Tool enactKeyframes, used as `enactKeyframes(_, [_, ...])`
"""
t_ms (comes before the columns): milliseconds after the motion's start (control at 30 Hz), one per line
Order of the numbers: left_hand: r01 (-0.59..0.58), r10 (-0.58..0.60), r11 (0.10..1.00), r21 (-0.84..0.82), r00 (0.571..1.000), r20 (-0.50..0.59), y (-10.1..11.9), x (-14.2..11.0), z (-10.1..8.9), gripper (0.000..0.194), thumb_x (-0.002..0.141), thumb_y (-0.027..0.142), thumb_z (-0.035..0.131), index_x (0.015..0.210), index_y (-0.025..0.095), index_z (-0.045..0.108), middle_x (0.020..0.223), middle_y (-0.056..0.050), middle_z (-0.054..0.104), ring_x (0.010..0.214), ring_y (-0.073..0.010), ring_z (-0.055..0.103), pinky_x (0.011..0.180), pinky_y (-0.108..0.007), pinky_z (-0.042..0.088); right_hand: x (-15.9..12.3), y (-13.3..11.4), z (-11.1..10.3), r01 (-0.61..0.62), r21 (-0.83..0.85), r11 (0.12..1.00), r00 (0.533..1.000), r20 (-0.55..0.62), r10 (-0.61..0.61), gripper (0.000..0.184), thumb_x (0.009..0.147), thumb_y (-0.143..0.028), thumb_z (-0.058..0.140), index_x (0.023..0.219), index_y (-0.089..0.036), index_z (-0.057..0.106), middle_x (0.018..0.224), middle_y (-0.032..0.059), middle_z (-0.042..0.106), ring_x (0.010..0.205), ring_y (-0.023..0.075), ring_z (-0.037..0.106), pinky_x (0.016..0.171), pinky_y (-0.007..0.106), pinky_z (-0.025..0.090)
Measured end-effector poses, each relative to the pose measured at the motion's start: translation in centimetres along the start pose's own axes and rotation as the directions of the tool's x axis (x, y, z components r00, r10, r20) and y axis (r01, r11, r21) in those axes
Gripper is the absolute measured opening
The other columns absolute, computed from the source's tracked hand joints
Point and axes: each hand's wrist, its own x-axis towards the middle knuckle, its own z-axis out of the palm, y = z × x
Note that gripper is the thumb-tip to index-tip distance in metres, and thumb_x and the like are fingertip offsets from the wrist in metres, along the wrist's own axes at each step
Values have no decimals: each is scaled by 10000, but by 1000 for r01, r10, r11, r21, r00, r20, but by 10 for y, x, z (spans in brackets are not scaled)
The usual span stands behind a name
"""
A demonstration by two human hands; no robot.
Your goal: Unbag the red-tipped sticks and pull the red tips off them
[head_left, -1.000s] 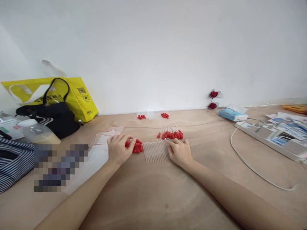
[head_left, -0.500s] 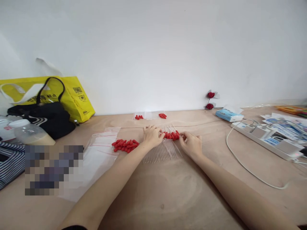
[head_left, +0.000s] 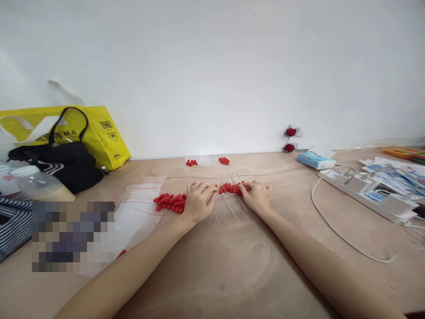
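Observation:
In the head view, my left hand [head_left: 200,201] is closed at the left end of a row of small drop-shaped red pieces [head_left: 229,188], with a bit of red showing at its fingertips. The thumb and fingers of my right hand [head_left: 256,195] close on the right end of that row and partly cover it. The row lies across thin clear sticks [head_left: 229,210] set side by side. A heap of similar red pieces [head_left: 170,202] lies left of my left hand, partly hidden behind it. Clear plastic bags with red lines [head_left: 142,195] lie flat beyond the heap.
Small bags with red pieces [head_left: 224,161] lie by the wall. Left are a yellow bag [head_left: 113,137], a black bag [head_left: 71,164] and a bottle [head_left: 46,186]. Right are a tissue pack [head_left: 314,160], a power strip [head_left: 361,195] and its white cable [head_left: 335,235].
My left hand has moved left and slightly nearer, uncovering more of the row. My right hand has shifted left over the row's right end. A red piece now shows beside my left forearm.

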Motion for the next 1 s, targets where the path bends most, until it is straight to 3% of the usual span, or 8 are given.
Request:
enactKeyframes(233, [-158,199,972,172,948,-250,-37,-61,-72,77,704,141,587,730,208,562,649,3,625,634,-151,514,660,-314,375,-5,5,3,-9,121,993,996,-92,20,360,816,-449,408,777,-200,665,680,35,596,742,187,510,662,302,204])
enactKeyframes(400, [-227,275,955,191,919,-284,-42,-50,-63,59,716,170,563,694,225,567,594,25,624,605,-141,535,671,-317,382,-13,2,0,78,114,990,989,-134,-63,322,819,-420,424,804,-198,656,705,31,598,740,175,503,683,307,205])
enactKeyframes(500, [-276,301,945,174,944,-138,-35,-33,-65,105,749,228,510,674,231,584,609,20,638,623,-146,553,670,-311,381,-19,3,-7,122,102,987,982,-160,-105,309,825,-416,427,819,-205,653,682,18,585,724,164,505,685,303,210])
enactKeyframes(567, [-214,213,962,170,977,22,-37,-30,-83,146,768,275,478,682,225,586,647,4,645,644,-154,559,655,-303,384,-21,3,-10,148,98,984,977,-167,-130,306,827,-415,427,818,-208,652,675,14,580,721,160,506,680,298,212])
enactKeyframes(633, [12,-45,978,207,987,152,-48,-42,-109,207,779,342,447,671,214,567,645,-3,627,629,-158,557,624,-293,390,-22,3,-12,170,98,980,974,-168,-152,302,826,-415,432,807,-209,651,672,11,578,717,157,506,675,295,211])
enactKeyframes(733, [329,-414,903,278,838,354,-73,-84,-145,306,706,506,472,644,217,551,616,18,595,507,-134,514,483,-242,361,-23,1,-10,196,113,974,971,-160,-177,298,825,-409,438,785,-206,652,663,11,575,703,150,503,671,292,207])
enactKeyframes(800, [455,-555,825,334,764,329,-85,-117,-159,366,662,562,500,746,214,575,682,16,609,483,-114,501,482,-230,372,-23,-1,-9,216,123,969,968,-154,-197,292,823,-401,445,772,-204,654,668,14,578,696,147,502,670,292,207])
enactKeyframes(1000, [492,-557,830,263,717,419,-76,-148,-157,299,706,500,477,652,215,546,591,15,576,511,-143,518,481,-237,389,-25,-2,-10,268,124,955,956,-154,-248,257,820,-379,462,792,-212,655,681,8,581,709,142,504,669,287,215])
